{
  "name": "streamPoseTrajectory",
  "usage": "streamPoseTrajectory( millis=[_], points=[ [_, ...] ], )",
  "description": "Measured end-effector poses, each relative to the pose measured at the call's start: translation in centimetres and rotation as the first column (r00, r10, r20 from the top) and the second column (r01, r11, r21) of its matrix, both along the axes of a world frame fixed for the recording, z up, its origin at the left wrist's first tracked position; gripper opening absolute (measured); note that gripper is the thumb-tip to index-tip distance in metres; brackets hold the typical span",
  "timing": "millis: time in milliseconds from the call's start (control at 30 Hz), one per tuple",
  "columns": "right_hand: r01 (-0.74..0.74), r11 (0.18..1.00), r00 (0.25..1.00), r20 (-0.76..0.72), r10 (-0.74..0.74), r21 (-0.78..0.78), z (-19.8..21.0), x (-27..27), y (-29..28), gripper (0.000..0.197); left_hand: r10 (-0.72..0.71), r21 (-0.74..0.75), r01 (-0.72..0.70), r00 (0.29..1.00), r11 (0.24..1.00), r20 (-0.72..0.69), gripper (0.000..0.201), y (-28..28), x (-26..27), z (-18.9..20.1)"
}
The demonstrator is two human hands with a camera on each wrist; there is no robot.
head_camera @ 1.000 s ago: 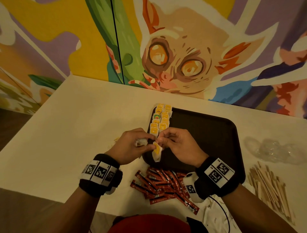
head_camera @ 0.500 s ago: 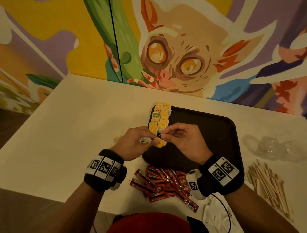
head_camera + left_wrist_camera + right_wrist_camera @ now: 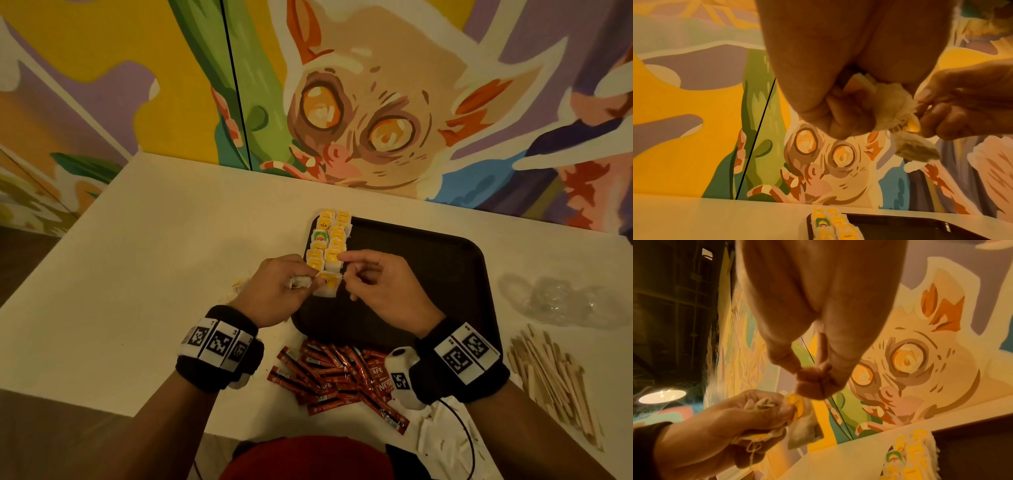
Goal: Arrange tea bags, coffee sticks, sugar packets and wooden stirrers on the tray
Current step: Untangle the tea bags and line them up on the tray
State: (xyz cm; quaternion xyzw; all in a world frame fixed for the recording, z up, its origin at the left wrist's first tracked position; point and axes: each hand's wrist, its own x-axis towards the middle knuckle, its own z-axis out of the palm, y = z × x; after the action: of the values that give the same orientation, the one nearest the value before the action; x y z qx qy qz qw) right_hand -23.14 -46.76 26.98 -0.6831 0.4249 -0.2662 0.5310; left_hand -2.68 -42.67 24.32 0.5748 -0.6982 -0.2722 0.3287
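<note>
My left hand (image 3: 317, 279) grips a small bunch of tea bags (image 3: 301, 282) over the near left corner of the black tray (image 3: 428, 274). My right hand (image 3: 342, 274) pinches the yellow tag of one tea bag (image 3: 327, 286), which hangs between both hands. In the left wrist view that bag (image 3: 916, 146) dangles below the curled fingers (image 3: 838, 113). The right wrist view shows the pinching fingertips (image 3: 813, 386) at the yellow tag (image 3: 797, 404). Two columns of yellow-tagged tea bags (image 3: 329, 240) lie along the tray's left edge.
Red coffee sticks (image 3: 342, 373) lie in a heap in front of the tray. Wooden stirrers (image 3: 555, 380) are piled at the right, with crumpled clear plastic (image 3: 565, 301) behind them. White sugar packets (image 3: 445, 442) sit at the near table edge. A painted wall stands behind the table.
Both hands have moved a little away from me, toward the row of tea bags. The tea bag between them has come up and is drawn out sideways.
</note>
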Motion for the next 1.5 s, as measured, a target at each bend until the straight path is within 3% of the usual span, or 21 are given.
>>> streamPoseTrajectory(
  millis=[100, 200, 467, 567, 700, 967, 1167, 1367, 1500],
  points=[
    [-0.048, 0.999, 0.985, -0.163, 0.049, 0.010, 0.2, -0.5, -0.4, 0.020, 0.000, -0.011, 0.000, 1.000, 1.000, 0.023, 0.013, -0.1, 0.0, -0.2],
    [-0.061, 0.998, 0.979, -0.196, 0.059, -0.005, 0.2, -0.7, -0.5, 0.012, 0.010, -0.031, -0.010, 1.000, 0.999, 0.008, 0.013, -0.2, -0.2, -0.3],
    [0.091, 0.996, 0.996, 0.004, -0.091, 0.025, -0.1, -0.5, -0.4, 0.016, 0.071, -0.048, -0.084, 0.970, 0.995, -0.233, 0.007, -0.1, -1.9, 0.6],
    [0.151, 0.989, 0.985, 0.087, -0.150, 0.000, 0.0, -0.7, -0.5, 0.014, 0.067, -0.045, -0.079, 0.974, 0.996, -0.217, 0.015, -0.2, -1.8, 0.4],
    [0.130, 0.989, 0.987, 0.107, -0.122, -0.070, 0.6, -0.8, -0.3, 0.012, 0.048, -0.088, -0.061, 0.988, 0.994, -0.148, 0.014, -0.2, -1.6, 0.2],
    [0.122, 0.973, 0.980, 0.177, -0.087, -0.198, 2.0, -0.7, 0.0, 0.012, 0.182, -0.266, -0.235, 0.961, 0.935, -0.207, 0.013, -0.4, -1.5, 1.0],
    [0.112, 0.966, 0.983, 0.167, -0.074, -0.235, 2.8, -0.5, -0.3, 0.011, 0.116, -0.256, -0.145, 0.986, 0.956, -0.124, 0.010, -0.4, -1.2, 1.0],
    [0.125, 0.974, 0.976, 0.200, -0.087, -0.190, 2.9, 0.1, -1.3, 0.006, -0.101, -0.207, 0.047, 0.960, 0.977, -0.260, 0.010, 0.3, -1.7, 2.2],
    [0.128, 0.980, 0.970, 0.223, -0.092, -0.153, 2.4, 0.4, -1.7, 0.007, -0.129, -0.267, 0.033, 0.927, 0.963, -0.352, 0.013, 0.4, -2.1, 3.6]
  ],
)
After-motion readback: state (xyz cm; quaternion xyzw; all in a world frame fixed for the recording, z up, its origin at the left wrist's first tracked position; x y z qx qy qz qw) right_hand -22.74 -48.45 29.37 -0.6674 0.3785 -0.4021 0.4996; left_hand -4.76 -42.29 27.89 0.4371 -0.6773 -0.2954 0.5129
